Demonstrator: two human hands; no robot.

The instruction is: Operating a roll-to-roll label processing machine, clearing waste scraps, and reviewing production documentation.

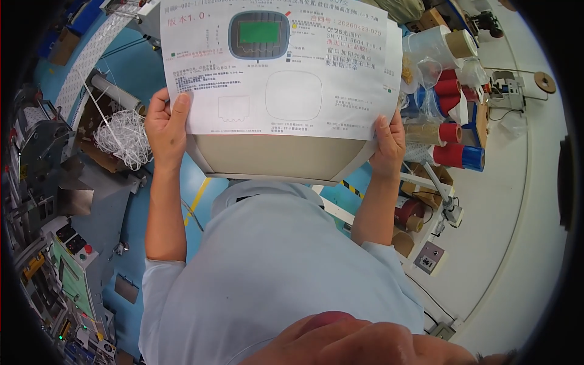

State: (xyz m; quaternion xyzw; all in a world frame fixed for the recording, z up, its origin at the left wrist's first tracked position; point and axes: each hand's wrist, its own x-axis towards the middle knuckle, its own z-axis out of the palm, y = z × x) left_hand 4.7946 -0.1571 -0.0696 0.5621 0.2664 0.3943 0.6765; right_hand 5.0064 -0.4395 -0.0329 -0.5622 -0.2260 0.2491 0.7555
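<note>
1. The printed sheet (277,67) sits at twelve o'clock in the view, held up in front of the chest. It carries a dark rounded-rectangle drawing with a green centre, two outlined shapes and blocks of fine text. It lies flat against a beige board (280,159), whose lower edge and slanted corners show below the paper.
2. The left hand (165,125) grips the sheet's nine o'clock edge: the thumb presses on the front face and the fingers curl behind, out of sight. The right hand (388,143) pinches the sheet's four o'clock corner the same way, thumb in front.
3. To read well, I judge that both thumbs should stay on the blank margins, clear of the drawings and text, with an even pull so the paper does not bow or slide off the board.
4. Keeping the sheet square to the eyes and out of glare should help with the small print.
5. Further out, a tangle of white strips (125,137) lies at nine o'clock, just beyond the left hand.
6. At three o'clock, rolls of tape (453,131) in red, blue and tan crowd a white bench (517,201), near the right hand; elbows kept in avoid knocking them.
</note>
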